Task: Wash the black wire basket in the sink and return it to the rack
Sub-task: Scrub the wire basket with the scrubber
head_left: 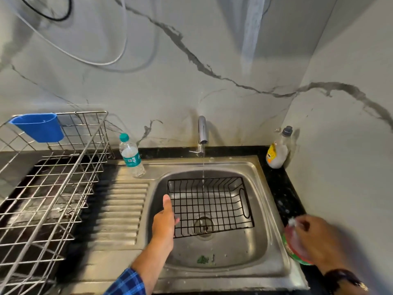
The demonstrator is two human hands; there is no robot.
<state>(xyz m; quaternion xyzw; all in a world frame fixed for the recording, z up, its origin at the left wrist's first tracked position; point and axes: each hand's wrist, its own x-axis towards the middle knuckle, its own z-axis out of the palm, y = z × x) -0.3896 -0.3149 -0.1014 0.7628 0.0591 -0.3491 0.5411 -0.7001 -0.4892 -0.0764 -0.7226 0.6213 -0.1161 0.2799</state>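
Left hand (164, 222), blue check sleeve (127, 283), grips the left end of the black wire basket (212, 201): thumb straight up along the rim, a fingertip hooked through the wires. Right hand (316, 239) is blurred, with a dark watch (342, 279) on the wrist. Its fingers curl down onto a round red-and-green pack (294, 250) on the right rim of the sink (244, 269); can't tell if they actually grip it. Print on the pack is too smeared to read. Green scraps (203, 259) lie on the bowl floor at the front. The basket sits inside the sink bowl, open side up, over the drain (203, 226). Its long axis runs left-right and the oval handle loop is at the right end. Water from the tap (202, 130) runs thin onto the basket's far rim. Steel sink, ribbed drainboard (121, 209) on its left, black speckled counter (282, 188) around it. Steel wire rack (53, 188) stands at the left with a blue plastic holder (39, 127) hung on its back. Water bottle (131, 156) beside the rack has a teal cap and teal label, text unreadable. Soap bottle (277, 152) in the far right corner has a dark cap and yellow label, text unreadable. Wall (148, 92) is pale marble-look with dark veins; white and black cables loop at upper left.
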